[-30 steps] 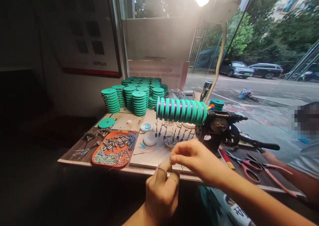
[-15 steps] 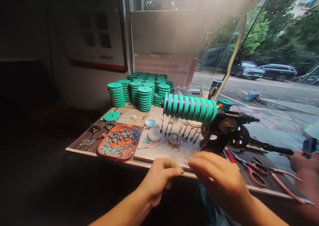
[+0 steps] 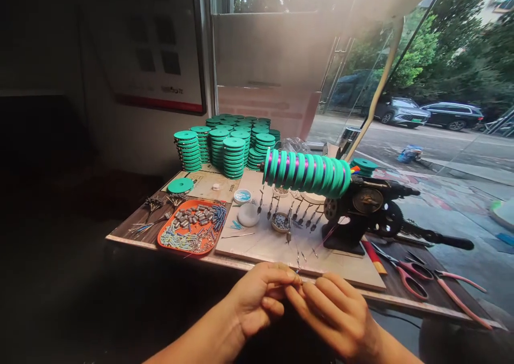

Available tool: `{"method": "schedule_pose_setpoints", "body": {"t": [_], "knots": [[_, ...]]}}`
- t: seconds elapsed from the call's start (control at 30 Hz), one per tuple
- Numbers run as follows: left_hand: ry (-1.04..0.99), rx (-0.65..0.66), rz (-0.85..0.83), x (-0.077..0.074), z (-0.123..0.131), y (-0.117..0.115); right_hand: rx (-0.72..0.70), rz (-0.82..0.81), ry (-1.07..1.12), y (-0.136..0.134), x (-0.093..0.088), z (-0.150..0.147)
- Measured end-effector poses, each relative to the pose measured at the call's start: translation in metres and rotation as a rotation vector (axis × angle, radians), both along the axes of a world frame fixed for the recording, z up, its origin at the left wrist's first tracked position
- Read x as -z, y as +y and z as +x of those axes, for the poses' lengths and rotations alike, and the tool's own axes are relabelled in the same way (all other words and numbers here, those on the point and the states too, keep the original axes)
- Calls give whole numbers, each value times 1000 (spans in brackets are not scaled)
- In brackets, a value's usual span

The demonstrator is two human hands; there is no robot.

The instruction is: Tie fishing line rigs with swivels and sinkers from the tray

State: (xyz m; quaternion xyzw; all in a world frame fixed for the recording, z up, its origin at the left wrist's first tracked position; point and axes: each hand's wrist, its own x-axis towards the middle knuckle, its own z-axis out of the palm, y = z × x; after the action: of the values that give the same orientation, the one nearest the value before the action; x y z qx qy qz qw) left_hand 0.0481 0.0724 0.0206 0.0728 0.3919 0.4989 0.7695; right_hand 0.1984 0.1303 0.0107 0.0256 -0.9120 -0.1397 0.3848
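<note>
My left hand point(image 3: 263, 294) is closed in a pinch just beyond the board's front edge. My right hand point(image 3: 335, 308) is pinched too, its fingertips meeting those of the left. Whatever lies between the fingertips is too small and hidden to make out. Just above them, a thin line with small metal fittings point(image 3: 298, 257) runs toward the board point(image 3: 337, 270). Behind, a row of green foam spools point(image 3: 307, 172) wound with purple line sits on the shaft of a black hand-cranked winder point(image 3: 367, 201). Several small metal rigs point(image 3: 296, 214) hang below the spools.
An orange tray point(image 3: 161, 241) of sinkers and small tubes stands left. Stacked green spools point(image 3: 233, 158) fill the back. Small bowls point(image 3: 281, 230) of parts sit on the board. At right lie red-handled scissors point(image 3: 413, 283), pliers point(image 3: 461, 302) and the winder's crank handle point(image 3: 453, 241).
My right hand has come down and left, its fingers closing against my left fingertips. Another person's hand at the right edge has left the view.
</note>
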Motion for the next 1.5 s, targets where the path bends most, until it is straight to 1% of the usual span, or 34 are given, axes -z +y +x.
{"method": "schedule_pose_setpoints", "body": {"t": [0.1, 0.13, 0.17, 0.2, 0.23, 0.3, 0.37, 0.4, 0.43, 0.47, 0.5, 0.53, 0.6, 0.63, 0.67, 0.73, 0.8, 0.87, 0.9, 0.93, 0.97, 1.0, 1.03, 1.07, 1.1, 1.13, 1.17, 1.2, 1.23, 1.27, 1.3, 1.33, 1.4, 1.5], "knots": [[7, -8, -4, 0, 2, -1, -4, -46, 5, 1, 7, -1], [16, -3, -4, 0, 3, -2, -11, -101, 20, 0, 9, 0], [28, 3, -1, 1, 4, -3, -11, -201, 39, -2, 13, 0], [46, 6, 7, 1, 6, -4, -7, -357, 62, -3, 17, 0], [69, 7, 21, 2, 7, -4, 9, -572, 81, -6, 21, 1], [140, 8, 71, 2, 10, -4, 31, -1117, 100, -11, 31, 1], [243, 11, 144, 2, 12, -4, -17, -1633, 71, -16, 40, 1], [290, 1, 179, 1, 12, -4, -53, -1805, 44, -19, 44, 2], [369, -24, 229, 1, 13, -5, -78, -1877, 13, -22, 45, 3], [499, -59, 304, 1, 13, -5, -83, -1846, -16, -24, 44, 4], [676, -89, 400, 1, 13, -7, -64, -1728, -45, -27, 41, 7], [890, -107, 511, 3, 13, -8, -39, -1554, -75, -30, 35, 9], [1340, -98, 723, 8, 13, -12, -1, -1226, -127, -32, 14, 13], [1526, -85, 797, 12, 13, -14, 9, -1143, -150, -32, 0, 12], [1662, -85, 843, 16, 12, -16, 26, -1123, -163, -29, -14, 10], [1881, -146, 929, 23, 10, -18, 89, -1214, -166, -18, -41, -2], [2026, -247, 1012, 27, 6, -20, 144, -1401, -193, 0, -60, -23], [2101, -310, 1071, 26, 3, -20, 135, -1562, -299, 18, -70, -47], [2106, -302, 1086, 24, 2, -20, 114, -1605, -359, 25, -72, -57], [2077, -275, 1091, 21, 1, -19, 95, -1621, -406, 30, -72, -65], [2001, -242, 1076, 16, 1, -19, 80, -1619, -432, 33, -71, -70], [1861, -221, 1026, 12, 0, -17, 71, -1617, -432, 33, -68, -70], [1630, -208, 914, 7, 0, -15, 73, -1586, -398, 31, -65, -67], [1343, -200, 755, 3, -1, -13, 78, -1495, -326, 28, -61, -60], [1044, -183, 578, 0, -2, -10, 82, -1331, -231, 24, -57, -51], [775, -152, 414, -2, -4, -7, 79, -1103, -134, 19, -52, -40], [565, -108, 286, -3, -5, -5, 66, -825, -54, 15, -46, -29], [423, -61, 204, -3, -7, -2, 46, -548, -15, 11, -40, -20], [346, -18, 164, -3, -8, -1, 22, -306, -10, 7, -33, -13], [306, 12, 151, -2, -9, 0, 7, -140, -23, 4, -27, -8], [262, 30, 135, -1, -9, 0, 4, -32, -37, 2, -20, -6], [227, 38, 121, 0, -9, 0, 7, 25, -39, 0, -14, -6], [197, 32, 109, -1, -7, -1, 23, 37, -5, -4, -5, -10], [249, -52, 136, -3, -6, -1, 0, -44, 20, -14, 2, -16]]}}
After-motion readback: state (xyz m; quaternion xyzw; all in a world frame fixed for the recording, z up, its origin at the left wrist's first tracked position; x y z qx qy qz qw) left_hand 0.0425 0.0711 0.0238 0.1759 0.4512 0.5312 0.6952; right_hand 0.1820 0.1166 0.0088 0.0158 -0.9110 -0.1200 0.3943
